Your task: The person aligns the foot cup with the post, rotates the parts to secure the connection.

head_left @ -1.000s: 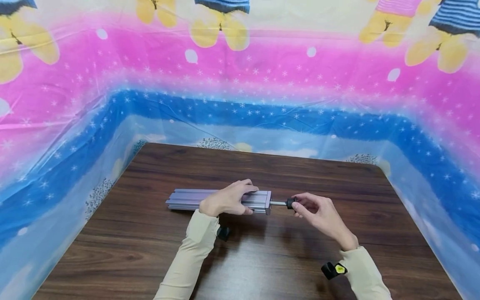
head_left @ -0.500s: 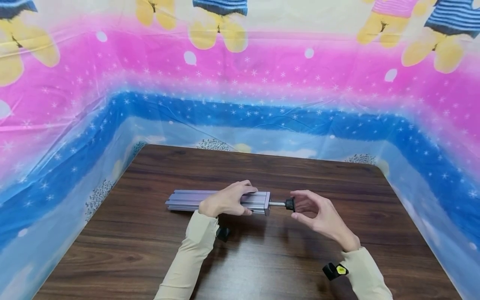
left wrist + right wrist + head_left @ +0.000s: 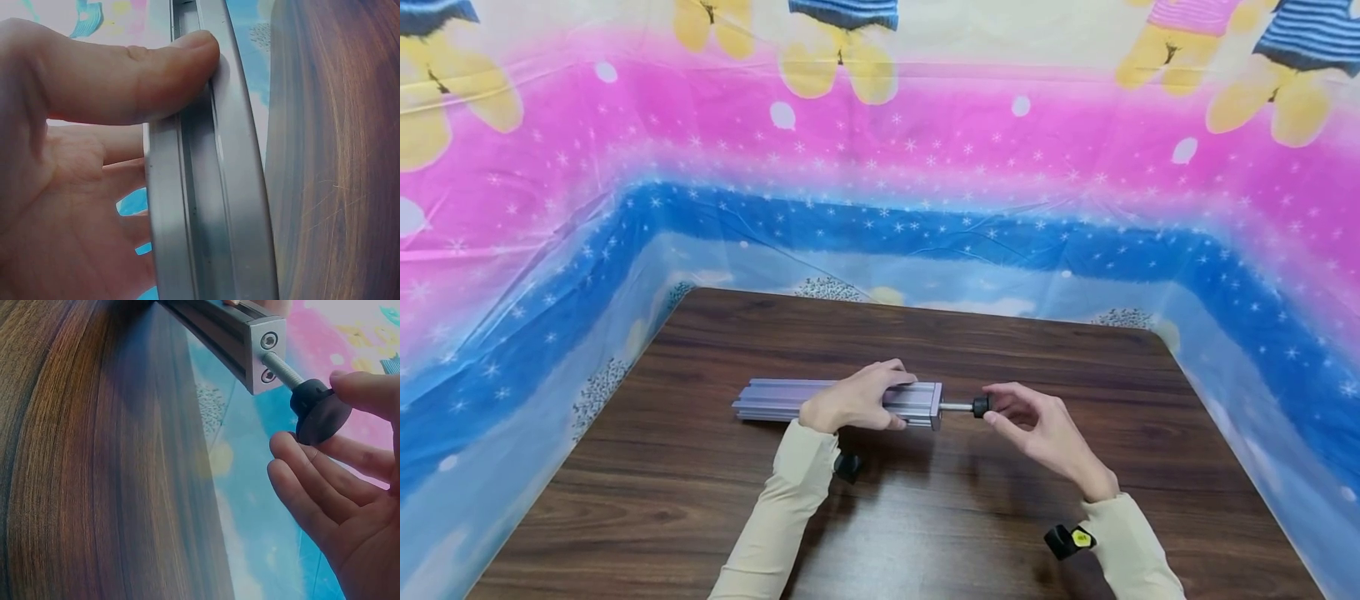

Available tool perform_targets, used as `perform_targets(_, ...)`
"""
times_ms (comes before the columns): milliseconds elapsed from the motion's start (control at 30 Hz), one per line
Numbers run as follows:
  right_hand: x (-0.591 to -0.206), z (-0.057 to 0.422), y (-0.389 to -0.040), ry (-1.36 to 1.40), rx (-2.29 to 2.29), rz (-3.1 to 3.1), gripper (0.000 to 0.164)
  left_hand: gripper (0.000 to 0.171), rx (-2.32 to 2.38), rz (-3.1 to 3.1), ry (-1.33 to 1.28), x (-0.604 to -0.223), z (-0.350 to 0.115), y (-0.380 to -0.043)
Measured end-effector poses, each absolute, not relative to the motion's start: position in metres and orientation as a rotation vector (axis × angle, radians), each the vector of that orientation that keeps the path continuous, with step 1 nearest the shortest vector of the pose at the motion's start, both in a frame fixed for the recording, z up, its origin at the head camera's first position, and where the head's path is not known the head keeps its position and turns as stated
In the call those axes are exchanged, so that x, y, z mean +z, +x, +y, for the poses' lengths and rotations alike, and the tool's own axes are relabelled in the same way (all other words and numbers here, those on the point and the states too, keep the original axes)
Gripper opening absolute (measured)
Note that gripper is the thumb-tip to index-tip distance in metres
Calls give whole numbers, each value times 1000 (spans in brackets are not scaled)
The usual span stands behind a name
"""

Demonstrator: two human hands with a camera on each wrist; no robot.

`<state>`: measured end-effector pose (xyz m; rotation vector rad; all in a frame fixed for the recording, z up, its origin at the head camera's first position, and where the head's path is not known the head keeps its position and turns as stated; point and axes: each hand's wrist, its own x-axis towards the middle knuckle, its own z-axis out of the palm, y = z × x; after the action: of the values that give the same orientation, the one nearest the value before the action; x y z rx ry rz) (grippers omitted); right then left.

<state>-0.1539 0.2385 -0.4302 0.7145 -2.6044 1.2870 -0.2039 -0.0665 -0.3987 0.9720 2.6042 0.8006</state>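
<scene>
My left hand point(image 3: 857, 400) grips a silver aluminium profile point(image 3: 775, 396), which lies sideways over the table. In the left wrist view the thumb presses across the profile's slot point(image 3: 203, 162), with the other fingers behind it. A flat end plate point(image 3: 255, 362) with two screws caps the right end. From it a threaded rod point(image 3: 284, 370) sticks out, carrying a black levelling foot point(image 3: 322, 415) with a round disc base. My right hand point(image 3: 1048, 425) pinches the foot's rim between thumb and index finger; its other fingers sit loosely curled below.
The dark wood-grain table point(image 3: 662, 500) has rounded far corners. A patterned pink and blue cloth point(image 3: 925, 167) surrounds it at the back and sides. Black camera mounts sit at both wrists, the right mount point(image 3: 1063, 542) with a yellow label.
My right fingers spread apart around the foot half a second ago, showing its disc, and have since come back together on it. My left hand and the profile stay in place.
</scene>
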Motion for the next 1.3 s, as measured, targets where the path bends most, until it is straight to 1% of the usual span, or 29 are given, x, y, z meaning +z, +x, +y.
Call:
perform_targets(100,-430,239,-154,666,1319,-2638,31,63,799,2607,976,-398,-66,-204)
perform_targets(233,-429,238,-155,608,1341,-2691,30,63,795,2610,973,-398,-65,-204)
perform_targets(433,-429,239,-155,625,1289,-2720,31,62,782,2605,970,-400,-65,-204)
perform_targets(500,-430,240,-153,654,1259,-2702,36,62,782,2604,970,-400,-65,-205)
perform_targets(633,-432,241,-151,742,1230,-2623,55,63,773,2604,959,-400,-66,-204)
perform_targets(733,-434,241,-153,820,1249,-2550,59,63,772,2602,946,-401,-67,-204)
perform_targets(867,-434,239,-154,840,1274,-2501,57,64,787,2602,945,-401,-67,-205)
perform_targets(1033,-433,240,-153,781,1312,-2548,53,63,805,2595,947,-402,-66,-206)
perform_targets(1300,-433,240,-154,679,1293,-2628,37,63,783,2610,970,-402,-64,-206)
